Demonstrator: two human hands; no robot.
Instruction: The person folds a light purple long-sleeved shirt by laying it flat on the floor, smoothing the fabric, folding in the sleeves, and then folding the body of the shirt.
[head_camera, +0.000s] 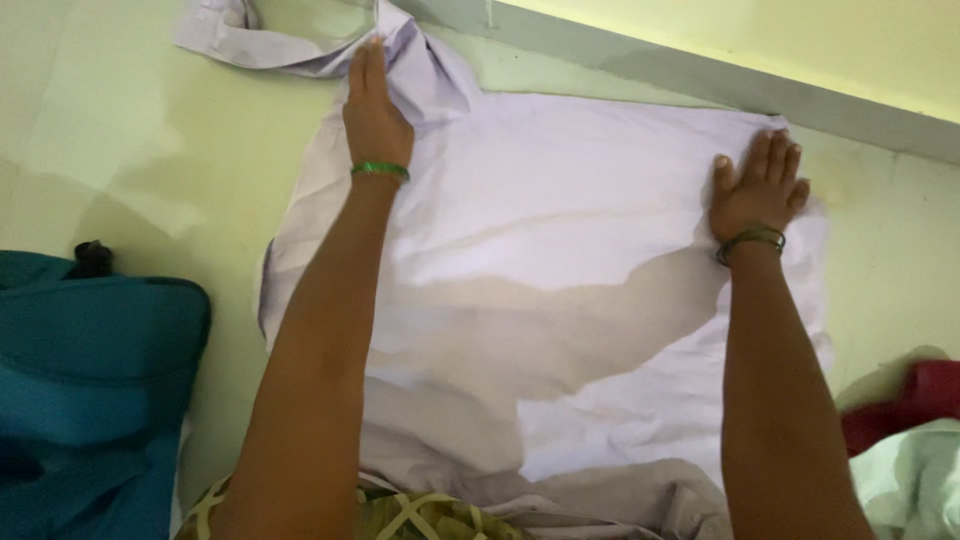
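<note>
1. Our left hand (376, 110) lies with fingers together and flat, pressing the bunched sleeve (300, 45) at the upper left of the frame; nothing is gripped.
2. Our right hand (758, 190) rests with fingers slightly spread, palm down on the upper right corner of the pale lilac shirt (560, 230); it clamps nothing.
3. The shirt is spread over the pale green floor (120, 120), centre frame, its far edge near the grey wall strip (700, 80).
4. To smooth it well, we judge that even palm pressure works best.
5. Teal cloth (90, 380) sits lower left, red cloth (915, 395) lower right.
</note>
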